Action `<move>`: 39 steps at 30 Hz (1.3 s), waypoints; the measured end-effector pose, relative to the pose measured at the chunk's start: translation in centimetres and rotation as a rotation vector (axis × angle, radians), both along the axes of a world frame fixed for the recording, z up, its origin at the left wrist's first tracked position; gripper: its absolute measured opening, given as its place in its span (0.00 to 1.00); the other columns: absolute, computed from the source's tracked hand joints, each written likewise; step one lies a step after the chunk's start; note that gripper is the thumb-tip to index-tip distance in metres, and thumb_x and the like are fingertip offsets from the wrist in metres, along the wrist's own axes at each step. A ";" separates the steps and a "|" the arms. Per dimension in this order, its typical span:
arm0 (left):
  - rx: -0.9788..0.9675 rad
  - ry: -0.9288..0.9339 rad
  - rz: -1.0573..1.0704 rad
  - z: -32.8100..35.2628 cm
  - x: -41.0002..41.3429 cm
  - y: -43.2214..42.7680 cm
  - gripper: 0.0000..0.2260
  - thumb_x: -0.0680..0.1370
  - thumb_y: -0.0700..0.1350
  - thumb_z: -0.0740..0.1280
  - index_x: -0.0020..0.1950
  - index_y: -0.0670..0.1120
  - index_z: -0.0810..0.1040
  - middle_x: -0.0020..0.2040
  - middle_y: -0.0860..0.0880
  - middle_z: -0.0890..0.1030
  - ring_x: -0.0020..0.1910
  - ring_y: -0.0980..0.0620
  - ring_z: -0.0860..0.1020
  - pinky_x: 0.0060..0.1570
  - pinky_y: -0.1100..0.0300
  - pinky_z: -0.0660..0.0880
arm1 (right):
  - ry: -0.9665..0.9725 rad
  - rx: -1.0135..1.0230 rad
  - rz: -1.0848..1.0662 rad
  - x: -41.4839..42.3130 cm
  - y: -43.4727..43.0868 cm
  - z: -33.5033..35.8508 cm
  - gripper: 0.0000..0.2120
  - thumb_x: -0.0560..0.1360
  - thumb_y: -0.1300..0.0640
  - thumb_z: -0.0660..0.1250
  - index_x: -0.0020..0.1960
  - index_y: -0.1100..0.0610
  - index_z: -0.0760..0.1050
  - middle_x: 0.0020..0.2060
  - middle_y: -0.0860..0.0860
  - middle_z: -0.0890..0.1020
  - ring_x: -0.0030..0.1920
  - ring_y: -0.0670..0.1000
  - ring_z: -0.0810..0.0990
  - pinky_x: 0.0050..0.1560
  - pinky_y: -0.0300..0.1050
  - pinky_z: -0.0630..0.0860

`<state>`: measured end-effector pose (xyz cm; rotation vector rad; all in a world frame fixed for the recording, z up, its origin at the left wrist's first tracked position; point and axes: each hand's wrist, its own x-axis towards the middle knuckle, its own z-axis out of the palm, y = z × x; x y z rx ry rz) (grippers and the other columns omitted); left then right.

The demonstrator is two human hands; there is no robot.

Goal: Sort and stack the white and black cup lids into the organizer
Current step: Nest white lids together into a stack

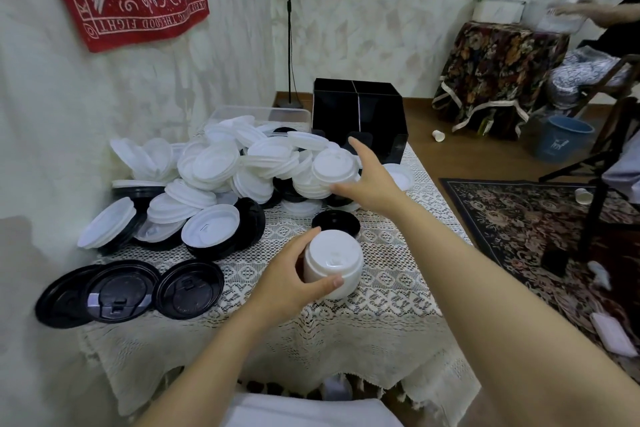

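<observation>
My left hand holds one short stack of white lids, thumb and fingers curled round its sides, well in front of the organizer. My right hand is just in front of the organizer with thumb and forefinger spread wide across a white lid on top of the pile. I cannot tell whether they clasp it. The pile, left of the organizer, has too many lids to count.

Far in front and left of the organizer, three black lids lie in a row at the table's left edge. One black lid sits alone between my hands, and one white lid lies just in front of the organizer, near the right edge. Bare lace cloth runs from my left hand to the near edge.
</observation>
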<state>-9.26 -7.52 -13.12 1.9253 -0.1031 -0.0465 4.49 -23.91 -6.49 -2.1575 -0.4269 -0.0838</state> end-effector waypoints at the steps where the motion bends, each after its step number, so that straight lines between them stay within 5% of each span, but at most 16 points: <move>1: -0.002 -0.001 0.000 0.0 0.0 0.0 0.42 0.60 0.63 0.76 0.71 0.61 0.64 0.66 0.62 0.70 0.66 0.59 0.70 0.65 0.52 0.72 | -0.002 -0.020 0.007 0.6 0.2 0.0 0.45 0.69 0.57 0.76 0.78 0.55 0.53 0.76 0.51 0.61 0.74 0.50 0.60 0.72 0.45 0.59; 5: 0.004 -0.005 -0.004 -0.1 0.1 0.0 0.43 0.59 0.64 0.76 0.71 0.61 0.64 0.66 0.62 0.70 0.66 0.59 0.70 0.66 0.52 0.71 | -0.047 -0.073 -0.025 1.3 0.6 -0.4 0.45 0.67 0.54 0.78 0.77 0.55 0.57 0.73 0.52 0.65 0.73 0.51 0.62 0.69 0.42 0.59; 10: 0.011 -0.007 -0.002 -0.4 0.2 0.1 0.43 0.59 0.64 0.75 0.72 0.62 0.64 0.67 0.62 0.69 0.67 0.58 0.69 0.66 0.51 0.70 | -0.182 0.095 -0.107 -2.9 -1.0 -1.8 0.38 0.68 0.54 0.77 0.73 0.53 0.63 0.64 0.51 0.66 0.67 0.49 0.65 0.68 0.40 0.60; 14: 0.030 -0.019 0.000 -0.4 0.2 0.1 0.40 0.64 0.58 0.77 0.72 0.60 0.64 0.67 0.61 0.69 0.66 0.58 0.69 0.67 0.51 0.70 | 0.017 0.089 -0.189 -7.3 -4.8 -4.8 0.38 0.69 0.51 0.76 0.73 0.49 0.62 0.62 0.47 0.61 0.65 0.48 0.63 0.70 0.49 0.64; 19: 0.050 -0.032 0.000 -0.6 0.1 0.1 0.39 0.66 0.57 0.77 0.73 0.60 0.63 0.67 0.61 0.69 0.67 0.57 0.69 0.67 0.51 0.70 | 0.107 -0.153 -0.239 -9.2 -7.7 -6.8 0.45 0.67 0.41 0.75 0.76 0.50 0.57 0.59 0.46 0.60 0.66 0.51 0.59 0.70 0.55 0.62; 22: 0.048 -0.035 0.015 -0.5 0.0 0.0 0.42 0.61 0.62 0.75 0.73 0.60 0.63 0.66 0.62 0.69 0.66 0.59 0.69 0.67 0.52 0.70 | 0.073 -0.354 -0.206 -9.2 -7.6 -7.2 0.51 0.64 0.32 0.72 0.77 0.48 0.53 0.65 0.48 0.61 0.68 0.53 0.58 0.71 0.55 0.59; 25: 0.044 -0.035 0.014 -0.6 -0.1 0.0 0.42 0.60 0.64 0.74 0.72 0.61 0.63 0.66 0.62 0.69 0.66 0.59 0.69 0.67 0.52 0.70 | 0.137 -0.307 -0.054 -8.8 -8.2 -7.3 0.49 0.66 0.38 0.74 0.77 0.42 0.48 0.75 0.47 0.55 0.75 0.54 0.53 0.74 0.61 0.53; 27: 0.042 -0.029 0.011 -0.6 -0.1 0.1 0.42 0.59 0.66 0.73 0.72 0.63 0.63 0.67 0.62 0.69 0.66 0.58 0.69 0.67 0.51 0.70 | 0.189 -0.220 0.014 -8.8 -8.3 -7.0 0.47 0.67 0.47 0.74 0.76 0.37 0.48 0.74 0.47 0.58 0.74 0.54 0.57 0.72 0.64 0.59; 32: 0.040 -0.025 0.010 -0.4 -0.2 0.0 0.41 0.61 0.63 0.74 0.72 0.62 0.63 0.66 0.62 0.69 0.66 0.58 0.69 0.67 0.51 0.70 | 0.153 -0.240 -0.023 -9.2 -8.6 -6.7 0.46 0.68 0.43 0.75 0.77 0.43 0.51 0.69 0.46 0.60 0.68 0.49 0.59 0.69 0.55 0.60; 36: 0.039 -0.023 0.007 -0.5 -0.2 0.0 0.41 0.61 0.63 0.74 0.72 0.62 0.63 0.66 0.62 0.69 0.66 0.58 0.69 0.66 0.51 0.70 | 0.226 -0.214 0.051 -9.2 -9.3 -6.4 0.45 0.68 0.53 0.73 0.76 0.41 0.51 0.70 0.48 0.63 0.67 0.51 0.66 0.59 0.46 0.74; 39: 0.031 -0.023 0.004 -0.5 -0.1 0.1 0.40 0.63 0.61 0.75 0.72 0.61 0.63 0.66 0.63 0.69 0.66 0.58 0.69 0.66 0.51 0.70 | 0.163 -0.262 0.012 -9.1 -9.2 -6.4 0.46 0.68 0.45 0.76 0.77 0.46 0.53 0.68 0.47 0.63 0.69 0.49 0.61 0.69 0.51 0.62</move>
